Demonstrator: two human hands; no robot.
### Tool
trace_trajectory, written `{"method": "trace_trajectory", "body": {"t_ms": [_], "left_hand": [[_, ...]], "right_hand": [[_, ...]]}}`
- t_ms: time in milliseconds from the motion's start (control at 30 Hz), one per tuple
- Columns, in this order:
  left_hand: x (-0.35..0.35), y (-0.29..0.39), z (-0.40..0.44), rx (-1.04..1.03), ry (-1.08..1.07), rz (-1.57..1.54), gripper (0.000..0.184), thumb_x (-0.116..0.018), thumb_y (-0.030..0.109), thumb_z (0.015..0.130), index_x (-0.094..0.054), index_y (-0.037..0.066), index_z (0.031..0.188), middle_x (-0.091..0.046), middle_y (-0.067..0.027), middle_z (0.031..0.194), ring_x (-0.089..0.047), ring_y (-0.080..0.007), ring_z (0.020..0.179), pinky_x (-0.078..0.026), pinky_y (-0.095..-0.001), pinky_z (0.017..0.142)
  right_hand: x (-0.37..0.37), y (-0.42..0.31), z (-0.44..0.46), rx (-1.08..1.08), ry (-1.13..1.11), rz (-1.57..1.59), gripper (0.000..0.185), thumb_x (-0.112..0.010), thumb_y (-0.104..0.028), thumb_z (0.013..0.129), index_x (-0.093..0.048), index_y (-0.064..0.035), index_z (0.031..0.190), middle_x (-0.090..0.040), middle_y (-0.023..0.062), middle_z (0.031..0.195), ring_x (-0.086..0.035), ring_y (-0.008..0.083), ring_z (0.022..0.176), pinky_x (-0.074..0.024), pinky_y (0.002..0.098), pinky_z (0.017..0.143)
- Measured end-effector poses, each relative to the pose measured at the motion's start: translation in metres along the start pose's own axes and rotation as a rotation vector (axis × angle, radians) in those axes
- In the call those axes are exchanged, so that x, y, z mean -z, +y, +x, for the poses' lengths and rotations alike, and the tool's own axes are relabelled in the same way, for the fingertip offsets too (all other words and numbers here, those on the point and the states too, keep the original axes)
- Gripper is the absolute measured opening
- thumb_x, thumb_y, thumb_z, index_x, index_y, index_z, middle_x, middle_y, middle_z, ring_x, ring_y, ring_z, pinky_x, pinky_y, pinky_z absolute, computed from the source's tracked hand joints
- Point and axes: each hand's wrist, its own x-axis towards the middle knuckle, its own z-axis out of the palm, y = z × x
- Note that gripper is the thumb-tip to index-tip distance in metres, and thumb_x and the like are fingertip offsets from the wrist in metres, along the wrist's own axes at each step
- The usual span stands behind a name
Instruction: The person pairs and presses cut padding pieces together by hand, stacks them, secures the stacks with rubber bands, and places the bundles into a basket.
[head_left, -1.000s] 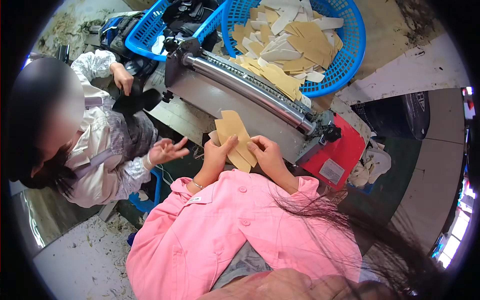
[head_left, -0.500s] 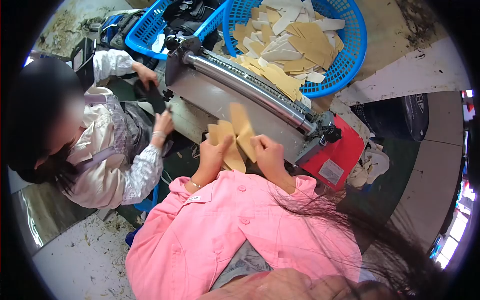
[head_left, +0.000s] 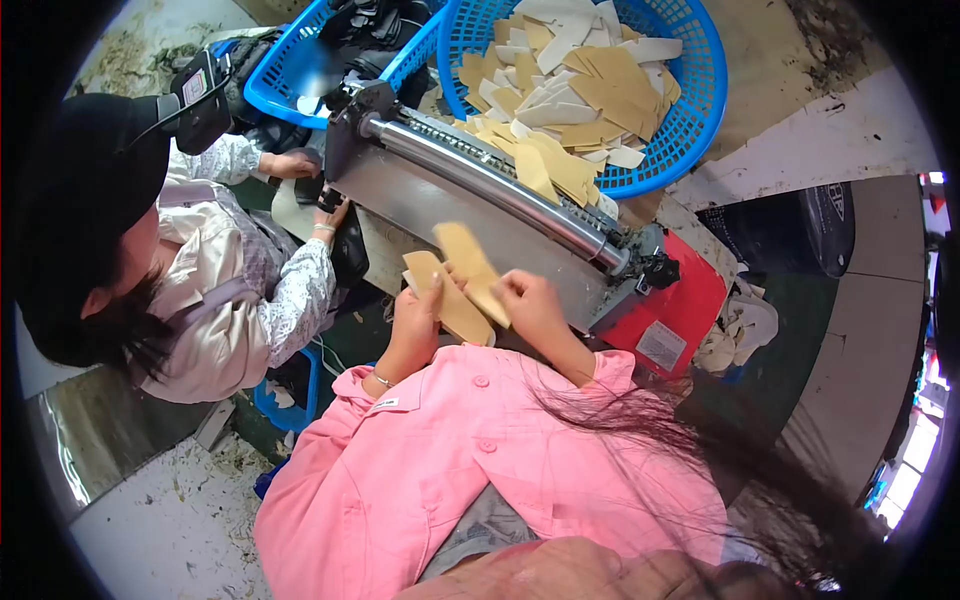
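My left hand (head_left: 415, 322) is closed on a small stack of tan cut-out pieces (head_left: 447, 300), thumb on top. Pinched in my right hand (head_left: 537, 310) is another long tan piece (head_left: 464, 258), slanting up and left close beside the stack. Both hands are in front of my pink jacket, at the near edge of a metal plate (head_left: 430, 205). Behind the plate runs a shiny steel roller (head_left: 490, 185) of a bench machine. Tan pieces (head_left: 536, 172) lie against the roller's far side, spilling from the basket.
A round blue basket (head_left: 708, 120) behind the machine holds many tan and white pieces. A rectangular blue basket (head_left: 270, 85) contains dark items. On the left, a co-worker in a black cap (head_left: 95, 190) handles dark material. A red panel (head_left: 690, 300) is at the machine's right end.
The piece in my right hand has swung left, nearer the stack. My left hand has shifted slightly left and down. The co-worker's head and hands have moved; a tan piece now overhangs the roller.
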Motion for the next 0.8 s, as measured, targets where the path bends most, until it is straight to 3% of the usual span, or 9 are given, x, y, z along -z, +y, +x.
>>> {"method": "trace_trajectory", "body": {"t_ms": [67, 200, 367, 500, 600, 667, 700, 767, 800], "left_hand": [[0.002, 0.000, 0.004, -0.016, 0.006, -0.038, 0.039, -0.052, 0.018, 0.103, -0.049, -0.008, 0.132, -0.065, -0.0168, 0.120, -0.065, -0.0238, 0.109, -0.052, -0.0341, 0.097], [-0.011, 0.004, 0.000, -0.081, -0.034, -0.002, 0.039, -0.054, 0.018, 0.102, -0.050, -0.008, 0.131, -0.064, -0.0183, 0.123, -0.064, -0.0258, 0.114, -0.051, -0.0349, 0.101], [-0.005, -0.004, 0.007, 0.008, 0.022, 0.094, 0.038, -0.059, 0.018, 0.100, -0.054, -0.007, 0.127, -0.065, -0.0157, 0.120, -0.066, -0.0235, 0.109, -0.053, -0.0335, 0.095], [0.000, -0.010, 0.011, -0.005, 0.118, 0.111, 0.041, -0.058, 0.020, 0.101, -0.052, -0.008, 0.131, -0.064, -0.0147, 0.123, -0.065, -0.0220, 0.109, -0.053, -0.0320, 0.094], [0.001, -0.003, 0.008, -0.050, -0.015, -0.067, 0.045, -0.048, 0.021, 0.104, -0.045, -0.009, 0.138, -0.058, -0.0185, 0.132, -0.059, -0.0250, 0.121, -0.047, -0.0342, 0.103], [0.002, 0.000, 0.004, -0.082, -0.100, -0.111, 0.048, -0.042, 0.021, 0.105, -0.039, -0.009, 0.142, -0.052, -0.0214, 0.139, -0.054, -0.0285, 0.128, -0.042, -0.0368, 0.109], [0.000, 0.001, 0.004, -0.095, -0.122, -0.085, 0.050, -0.039, 0.022, 0.105, -0.036, -0.009, 0.144, -0.049, -0.0228, 0.141, -0.051, -0.0307, 0.131, -0.039, -0.0385, 0.112], [-0.012, 0.007, -0.001, -0.166, -0.113, 0.049, 0.049, -0.039, 0.015, 0.104, -0.032, -0.008, 0.147, -0.048, -0.0238, 0.144, -0.050, -0.0324, 0.133, -0.037, -0.0394, 0.114], [-0.016, 0.012, -0.005, -0.351, -0.197, 0.433, 0.051, -0.042, 0.012, 0.102, -0.031, -0.008, 0.148, -0.047, -0.0244, 0.145, -0.047, -0.0341, 0.135, -0.034, -0.0404, 0.115]], "right_hand": [[-0.002, 0.027, 0.030, -0.061, 0.157, -0.073, 0.030, -0.066, -0.030, 0.089, -0.072, -0.0007, 0.088, -0.067, 0.0146, 0.067, -0.070, 0.0199, 0.066, -0.0506, 0.0366, 0.059], [0.010, 0.005, 0.015, -0.264, 0.111, 0.147, 0.042, -0.065, -0.041, 0.091, -0.071, 0.0002, 0.084, -0.068, 0.0178, 0.070, -0.070, 0.0329, 0.070, -0.0520, 0.0424, 0.063], [-0.005, -0.016, -0.025, 0.193, -0.096, -0.018, 0.032, -0.068, -0.037, 0.088, -0.070, -0.0054, 0.092, -0.068, 0.0142, 0.075, -0.066, 0.0369, 0.072, -0.0511, 0.0433, 0.066], [-0.007, -0.001, -0.018, 0.147, 0.014, -0.140, 0.029, -0.064, -0.032, 0.092, -0.069, -0.0042, 0.086, -0.067, 0.0170, 0.071, -0.066, 0.0351, 0.067, -0.0494, 0.0397, 0.059], [0.009, -0.001, 0.011, -0.190, 0.002, 0.196, 0.037, -0.062, -0.038, 0.095, -0.069, -0.0034, 0.083, -0.067, 0.0185, 0.070, -0.068, 0.0322, 0.066, -0.0490, 0.0390, 0.058], [0.016, -0.003, 0.013, -0.150, 0.169, 0.134, 0.042, -0.061, -0.039, 0.097, -0.069, -0.0013, 0.081, -0.066, 0.0120, 0.064, -0.061, 0.0189, 0.054, -0.0460, 0.0339, 0.052], [0.018, -0.008, 0.016, -0.122, 0.255, 0.105, 0.045, -0.060, -0.040, 0.098, -0.070, -0.0002, 0.079, -0.065, 0.0087, 0.061, -0.057, 0.0123, 0.048, -0.0445, 0.0313, 0.049], [0.013, -0.016, -0.006, -0.086, 0.065, 0.006, 0.046, -0.059, -0.042, 0.098, -0.070, 0.0000, 0.082, -0.062, 0.0058, 0.058, -0.057, 0.0114, 0.048, -0.0457, 0.0309, 0.050], [0.011, -0.021, -0.018, -0.077, -0.027, -0.046, 0.048, -0.059, -0.044, 0.098, -0.070, 0.0001, 0.083, -0.061, 0.0044, 0.056, -0.057, 0.0109, 0.049, -0.0463, 0.0306, 0.050]]}}
